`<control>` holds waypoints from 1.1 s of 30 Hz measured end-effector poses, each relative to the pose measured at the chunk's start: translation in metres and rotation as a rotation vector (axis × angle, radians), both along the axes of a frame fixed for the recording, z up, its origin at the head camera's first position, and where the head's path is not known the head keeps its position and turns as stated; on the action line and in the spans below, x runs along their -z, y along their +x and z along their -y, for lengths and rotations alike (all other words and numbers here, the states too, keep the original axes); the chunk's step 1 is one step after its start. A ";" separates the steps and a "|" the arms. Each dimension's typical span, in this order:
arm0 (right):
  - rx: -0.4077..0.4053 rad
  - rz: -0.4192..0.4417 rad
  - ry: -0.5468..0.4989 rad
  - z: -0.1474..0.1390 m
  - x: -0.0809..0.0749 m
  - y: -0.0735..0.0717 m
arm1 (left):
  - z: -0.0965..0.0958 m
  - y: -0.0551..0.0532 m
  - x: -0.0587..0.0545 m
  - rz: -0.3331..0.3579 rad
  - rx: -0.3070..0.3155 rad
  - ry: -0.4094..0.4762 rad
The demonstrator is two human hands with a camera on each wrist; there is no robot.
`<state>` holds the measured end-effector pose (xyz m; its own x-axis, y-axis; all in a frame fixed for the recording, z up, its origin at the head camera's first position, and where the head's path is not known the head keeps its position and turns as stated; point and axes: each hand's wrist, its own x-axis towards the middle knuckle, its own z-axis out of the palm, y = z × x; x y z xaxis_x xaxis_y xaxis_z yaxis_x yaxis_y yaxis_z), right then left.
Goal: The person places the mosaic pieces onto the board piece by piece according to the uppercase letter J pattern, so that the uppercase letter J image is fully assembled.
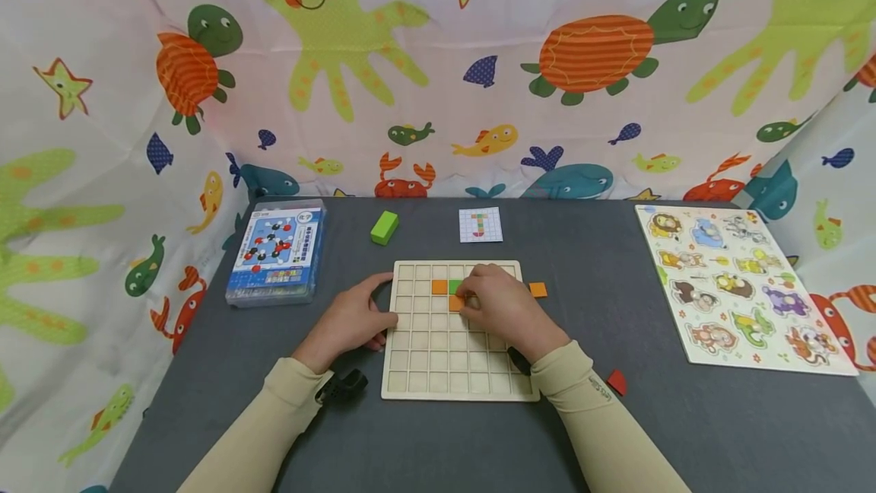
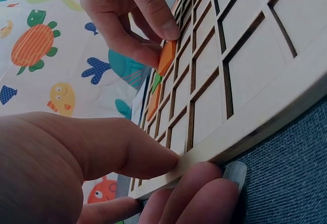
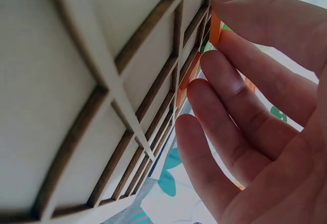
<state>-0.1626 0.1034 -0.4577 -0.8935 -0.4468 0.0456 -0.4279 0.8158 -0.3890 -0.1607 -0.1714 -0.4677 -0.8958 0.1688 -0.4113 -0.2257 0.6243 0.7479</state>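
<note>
A wooden grid board [image 1: 438,383] lies on the dark table. My left hand [image 1: 350,319] holds its left edge, thumb on the rim and fingers lower at the side, as the left wrist view shows. Over the upper right cells, my right hand [image 1: 508,310] pinches an orange square tile [image 2: 166,58] between thumb and index finger, tilted at the grid. Beside that tile sit a green tile [image 1: 455,287] and another orange tile [image 1: 439,287] in the second row. In the right wrist view the pinched tile is partly hidden by the thumb.
Behind the board lie a green block [image 1: 385,227] and a pattern card [image 1: 480,225]. An orange tile [image 1: 538,290] and a red piece [image 1: 617,382] lie to the right. A boxed set [image 1: 277,253] stands left; an animal puzzle board [image 1: 746,287] lies far right.
</note>
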 end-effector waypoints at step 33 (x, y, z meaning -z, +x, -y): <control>0.003 0.048 -0.035 -0.004 -0.003 0.001 | 0.000 0.001 0.001 -0.004 0.011 -0.018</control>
